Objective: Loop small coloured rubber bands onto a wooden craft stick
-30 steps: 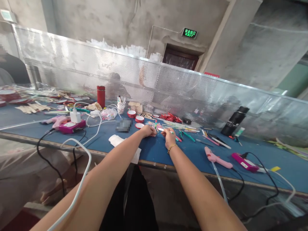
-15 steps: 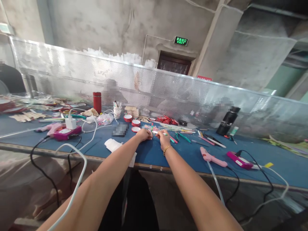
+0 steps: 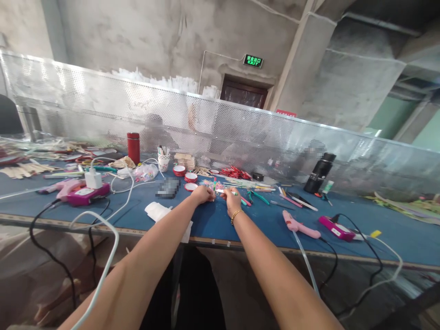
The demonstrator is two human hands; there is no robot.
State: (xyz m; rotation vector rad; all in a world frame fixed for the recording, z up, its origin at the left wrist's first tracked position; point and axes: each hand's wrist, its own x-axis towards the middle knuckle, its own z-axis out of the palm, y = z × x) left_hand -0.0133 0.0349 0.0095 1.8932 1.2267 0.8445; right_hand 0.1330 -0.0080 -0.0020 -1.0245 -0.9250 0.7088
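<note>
Both of my arms reach out over a long blue table (image 3: 213,220). My left hand (image 3: 202,194) is closed, its fingers pinched on something small that I cannot make out. My right hand (image 3: 231,200), with a gold bracelet at the wrist, is closed on a thin white stick (image 3: 227,191) that points left towards the left hand. The two hands almost touch. A small pile of coloured bits (image 3: 208,184) and an upright red and green stick (image 3: 214,183) lie just beyond them.
A pink glue gun (image 3: 299,225) and a magenta power block (image 3: 336,228) with black cables lie at the right. Another pink glue gun (image 3: 65,188), a white charger (image 3: 90,179), a red flask (image 3: 133,147), red-rimmed tubs (image 3: 178,170), a black bottle (image 3: 319,172) and a perforated metal screen (image 3: 240,137) stand behind.
The view has tilted up and shifted, so the table sits slightly lower and left in frame. My hands have come closer together, staying closed.
</note>
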